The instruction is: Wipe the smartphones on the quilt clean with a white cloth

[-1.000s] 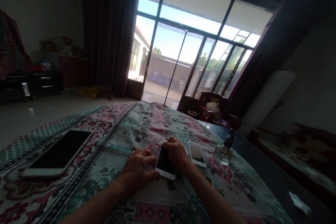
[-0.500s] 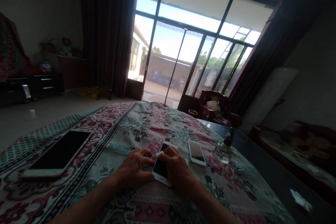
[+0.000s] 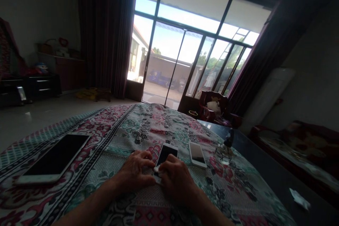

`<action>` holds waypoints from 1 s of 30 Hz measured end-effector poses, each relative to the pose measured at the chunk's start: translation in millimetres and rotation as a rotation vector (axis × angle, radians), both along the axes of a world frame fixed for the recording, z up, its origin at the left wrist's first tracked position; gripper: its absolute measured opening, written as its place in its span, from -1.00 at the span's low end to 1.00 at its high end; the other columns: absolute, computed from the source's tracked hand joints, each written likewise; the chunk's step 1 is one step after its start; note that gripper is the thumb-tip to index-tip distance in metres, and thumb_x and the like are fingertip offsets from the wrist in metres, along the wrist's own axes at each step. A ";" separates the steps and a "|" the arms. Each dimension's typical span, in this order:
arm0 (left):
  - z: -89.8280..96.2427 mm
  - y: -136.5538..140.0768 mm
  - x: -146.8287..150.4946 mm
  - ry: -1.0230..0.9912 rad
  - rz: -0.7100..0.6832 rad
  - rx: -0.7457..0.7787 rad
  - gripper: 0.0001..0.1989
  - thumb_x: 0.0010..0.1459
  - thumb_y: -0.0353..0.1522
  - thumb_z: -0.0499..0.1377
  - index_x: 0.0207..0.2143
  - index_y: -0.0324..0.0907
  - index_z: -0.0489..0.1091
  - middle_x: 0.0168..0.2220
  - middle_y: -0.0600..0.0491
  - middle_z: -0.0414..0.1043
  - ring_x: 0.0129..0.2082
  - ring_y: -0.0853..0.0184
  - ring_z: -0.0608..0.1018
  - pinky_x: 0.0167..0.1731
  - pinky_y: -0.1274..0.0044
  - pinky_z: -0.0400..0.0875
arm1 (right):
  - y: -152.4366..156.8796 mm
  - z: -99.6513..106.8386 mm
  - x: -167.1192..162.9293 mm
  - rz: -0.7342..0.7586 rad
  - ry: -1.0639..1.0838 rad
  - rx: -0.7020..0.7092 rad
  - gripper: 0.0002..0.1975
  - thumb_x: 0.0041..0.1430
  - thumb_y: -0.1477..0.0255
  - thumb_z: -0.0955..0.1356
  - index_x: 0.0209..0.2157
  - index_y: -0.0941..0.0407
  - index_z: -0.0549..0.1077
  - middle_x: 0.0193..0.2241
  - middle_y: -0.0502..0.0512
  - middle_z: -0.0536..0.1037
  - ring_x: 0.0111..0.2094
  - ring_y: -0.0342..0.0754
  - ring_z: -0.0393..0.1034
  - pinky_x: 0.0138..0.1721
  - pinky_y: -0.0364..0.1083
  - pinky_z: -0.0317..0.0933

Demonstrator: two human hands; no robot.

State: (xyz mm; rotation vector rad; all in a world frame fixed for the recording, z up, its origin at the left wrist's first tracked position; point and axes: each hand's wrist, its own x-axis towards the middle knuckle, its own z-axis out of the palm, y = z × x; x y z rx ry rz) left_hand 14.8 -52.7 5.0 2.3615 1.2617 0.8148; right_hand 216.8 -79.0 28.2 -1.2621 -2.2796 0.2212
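Note:
A white smartphone (image 3: 167,152) with a dark screen lies face up on the patterned tablecloth, between my hands. My left hand (image 3: 135,170) steadies its left edge with the thumb and fingertips, fingers bent. In my right hand (image 3: 176,176), bunched fingers press a small white wad, like tissue (image 3: 156,169), onto the lower part of the screen. That hand covers the phone's lower right side. Just to the right rests a smaller white phone (image 3: 197,154). Far to the left is a larger white device with a black screen (image 3: 55,159), tablet-like in size.
A clear glass bottle with a dark top (image 3: 225,151) stands right of the phones. Beyond the tablecloth (image 3: 148,127), a crumpled white piece (image 3: 300,198) lies on a dark surface (image 3: 280,180). A wooden chair (image 3: 213,106) is near the glass doors (image 3: 172,67).
My right hand has slid the white wad down the screen toward the phone's near end, uncovering its upper part. My left hand stays at the edge. The view has shifted slightly.

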 end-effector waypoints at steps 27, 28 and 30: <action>6.5 -15.1 13.3 0.073 0.077 0.054 -0.54 -0.11 -0.21 0.37 -0.07 0.15 0.52 -0.04 0.03 0.42 -0.04 0.09 0.42 0.00 0.26 0.27 | 12.4 9.0 10.8 -0.056 -0.129 -0.021 -0.75 0.09 0.64 0.26 -0.31 0.10 0.52 -0.27 0.09 0.43 -0.21 -0.07 0.31 -0.18 -0.16 0.16; 7.2 -15.5 13.5 0.073 0.077 0.053 -0.55 -0.10 -0.21 0.36 -0.08 0.15 0.53 -0.05 0.03 0.43 -0.05 0.10 0.42 -0.01 0.26 0.27 | 17.0 10.5 10.2 -0.070 -0.130 -0.024 -0.75 0.11 0.63 0.26 -0.31 0.10 0.53 -0.26 0.10 0.44 -0.21 -0.07 0.32 -0.18 -0.15 0.16; 8.1 -15.6 13.3 0.080 0.070 0.046 -0.58 -0.08 -0.19 0.35 -0.09 0.14 0.54 -0.07 0.03 0.43 -0.06 0.09 0.42 -0.02 0.26 0.28 | 32.3 14.7 8.0 -0.110 -0.138 -0.010 -0.75 0.16 0.61 0.25 -0.30 0.11 0.54 -0.25 0.12 0.45 -0.20 -0.06 0.33 -0.16 -0.15 0.16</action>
